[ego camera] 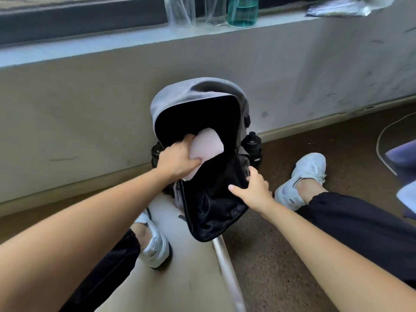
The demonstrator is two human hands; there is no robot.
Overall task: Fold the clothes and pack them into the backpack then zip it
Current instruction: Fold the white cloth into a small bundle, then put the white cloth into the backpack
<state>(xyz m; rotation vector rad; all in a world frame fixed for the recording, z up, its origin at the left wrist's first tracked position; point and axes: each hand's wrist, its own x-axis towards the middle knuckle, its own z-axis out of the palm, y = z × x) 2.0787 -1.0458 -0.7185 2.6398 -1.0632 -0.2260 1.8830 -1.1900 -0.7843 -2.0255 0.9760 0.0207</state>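
A grey backpack (180,95) with a black lining leans against the wall, its main compartment wide open. My left hand (176,159) grips a folded pale pink garment (207,146) and holds it partly inside the opening. My right hand (254,188) clasps the edge of the black front flap (211,203), which hangs open toward me. The inside of the bag is dark and its contents are hidden.
Black bottles (253,146) sit in the bag's side pockets. My feet in white sneakers (301,179) flank the bag on brown carpet. A pale board (180,266) lies under the flap. Purple cloth (403,163) lies at far right. Bottles (242,10) stand on the sill.
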